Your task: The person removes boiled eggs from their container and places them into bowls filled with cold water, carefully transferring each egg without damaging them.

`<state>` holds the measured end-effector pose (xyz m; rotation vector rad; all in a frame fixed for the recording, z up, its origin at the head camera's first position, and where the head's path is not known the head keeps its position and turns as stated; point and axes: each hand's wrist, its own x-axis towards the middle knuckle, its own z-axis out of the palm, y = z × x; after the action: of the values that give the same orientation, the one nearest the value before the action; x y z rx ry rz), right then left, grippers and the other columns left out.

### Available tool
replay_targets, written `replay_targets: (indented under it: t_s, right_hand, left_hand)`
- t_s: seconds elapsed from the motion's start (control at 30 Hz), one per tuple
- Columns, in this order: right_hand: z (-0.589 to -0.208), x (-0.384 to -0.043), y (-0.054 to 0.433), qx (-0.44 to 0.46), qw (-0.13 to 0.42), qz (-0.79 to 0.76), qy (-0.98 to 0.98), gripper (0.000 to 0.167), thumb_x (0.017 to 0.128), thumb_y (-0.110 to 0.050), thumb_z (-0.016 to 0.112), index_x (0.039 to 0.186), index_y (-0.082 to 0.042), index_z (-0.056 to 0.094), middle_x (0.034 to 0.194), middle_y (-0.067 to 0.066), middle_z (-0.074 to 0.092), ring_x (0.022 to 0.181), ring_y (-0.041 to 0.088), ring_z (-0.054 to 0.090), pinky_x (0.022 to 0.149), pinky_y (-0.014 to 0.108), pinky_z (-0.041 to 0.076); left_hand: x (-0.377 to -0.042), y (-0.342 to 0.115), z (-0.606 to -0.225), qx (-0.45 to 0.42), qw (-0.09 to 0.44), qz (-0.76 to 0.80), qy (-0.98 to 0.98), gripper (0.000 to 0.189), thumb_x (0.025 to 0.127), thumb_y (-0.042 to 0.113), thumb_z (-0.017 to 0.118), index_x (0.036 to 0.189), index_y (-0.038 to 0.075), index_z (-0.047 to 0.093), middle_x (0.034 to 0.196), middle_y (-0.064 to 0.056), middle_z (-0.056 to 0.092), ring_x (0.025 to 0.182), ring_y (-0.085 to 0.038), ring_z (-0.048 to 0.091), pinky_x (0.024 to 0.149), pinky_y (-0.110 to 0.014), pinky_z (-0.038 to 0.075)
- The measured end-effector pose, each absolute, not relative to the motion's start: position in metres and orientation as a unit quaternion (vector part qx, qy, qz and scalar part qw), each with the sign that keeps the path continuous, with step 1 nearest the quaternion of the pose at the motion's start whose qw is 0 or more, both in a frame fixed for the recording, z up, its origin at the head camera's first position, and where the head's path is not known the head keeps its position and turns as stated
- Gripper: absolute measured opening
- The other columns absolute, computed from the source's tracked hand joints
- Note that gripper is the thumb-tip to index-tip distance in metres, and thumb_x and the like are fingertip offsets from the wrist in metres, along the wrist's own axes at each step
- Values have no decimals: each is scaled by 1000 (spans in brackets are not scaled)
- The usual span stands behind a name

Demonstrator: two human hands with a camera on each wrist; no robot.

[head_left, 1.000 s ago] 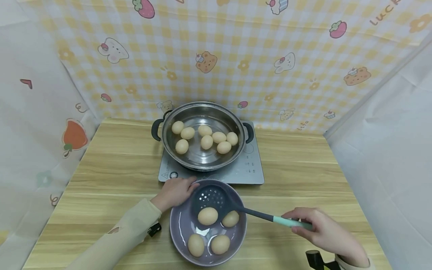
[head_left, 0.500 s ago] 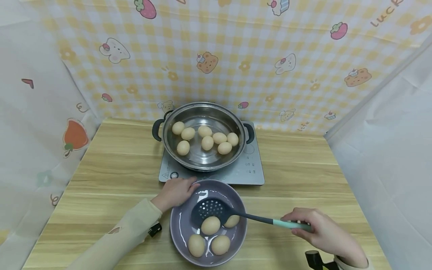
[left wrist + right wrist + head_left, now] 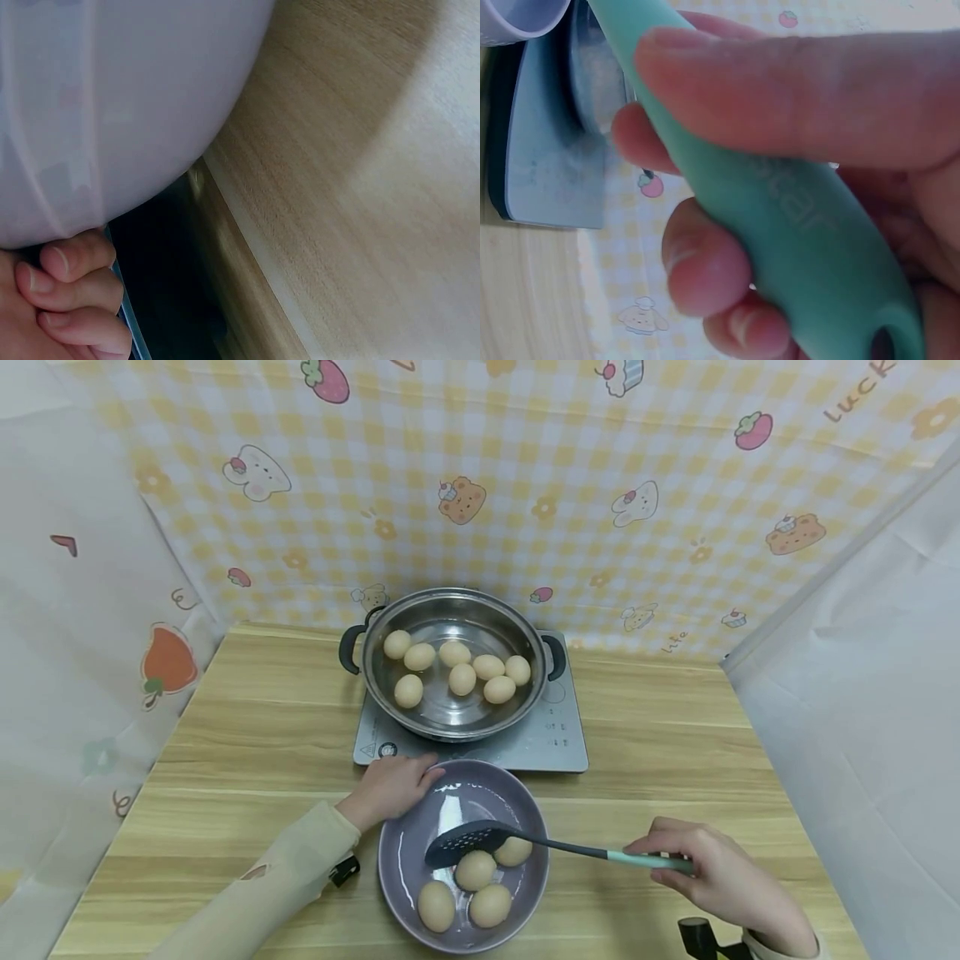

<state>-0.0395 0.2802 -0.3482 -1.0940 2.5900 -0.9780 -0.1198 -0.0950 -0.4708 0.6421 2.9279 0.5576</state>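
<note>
1. Left hand [image 3: 388, 787]: at upper-left edge of the purple bowl [image 3: 487, 797], thumb over the rim, other fingers curled under it; pinches the bowl. Left wrist view: three curled fingertips right by the bowl's outer wall.
2. Right hand [image 3: 716, 870]: holds the mint handle [image 3: 637, 860] of the skimmer [image 3: 566, 844], thumb on one side, fingers curled round the other. Right wrist view: same grip close up, pale lettering on the handle, partly covered.
3. Skimmer: dark perforated head inside the bowl, tilted on its side; shaft crosses the bowl's right rim. Head just beside the middle egg; contact, cannot tell.
4. Bowl eggs [image 3: 491, 906]: four, brownish, in the lower half of the bowl. Two near the front; one behind them, one farther right, partly under the shaft.
5. Bowl: on the wooden table [image 3: 637, 735], in front of the hob [image 3: 540, 747].
6. Steel pot [image 3: 450, 714]: on the hob, black handle each side. Pot eggs [image 3: 462, 679]: eight inside; three at left, five in the middle and right.
7. Yellow checked cloth [image 3: 525, 443] with cartoon prints behind; cream sleeve [image 3: 277, 868] on the left arm.
</note>
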Motion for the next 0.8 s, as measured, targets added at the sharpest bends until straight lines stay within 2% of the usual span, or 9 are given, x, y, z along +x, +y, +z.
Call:
replay_targets:
  t_s: [0.2,0.37,0.6,0.7,0.8]
  right_hand:
    - [-349,-40,281,-383,43,-323,865,47,64,11,72,100,-17,66,78,-13,53,62,-5,44,52,14,37]
    - [-349,-41,282,-382,31,-326,864,48,63,13,71,100,-17,66,79,-14,54,63,-5,44,53,13,36]
    - [-353,-45,285,-405,54,-386,827,48,68,18,65,108,-8,63,77,-7,55,63,0,45,55,14,38]
    - [-353,-48,284,-398,62,-407,820,46,70,19,64,110,-4,62,75,-6,53,60,2,44,53,16,39]
    - [-351,-51,281,-368,67,-417,829,41,74,15,63,110,-4,62,71,-7,50,57,2,42,52,18,39]
  left_hand:
    - [-120,-95,-471,214,49,182,959,26,95,37,44,80,18,51,59,2,50,64,-25,60,55,-38,40]
    - [-120,-95,-471,216,46,181,958,25,94,37,45,79,18,51,58,3,50,63,-25,59,55,-38,40]
    - [-120,-95,-470,213,53,180,959,25,95,36,45,78,17,51,59,2,52,61,-24,58,56,-37,41]
    - [-119,-96,-469,218,58,187,956,9,90,23,54,90,15,57,66,-1,59,63,-23,58,56,-38,42]
    - [-118,-97,-469,212,55,193,957,7,83,13,57,89,13,61,66,-3,59,58,-20,54,53,-36,42]
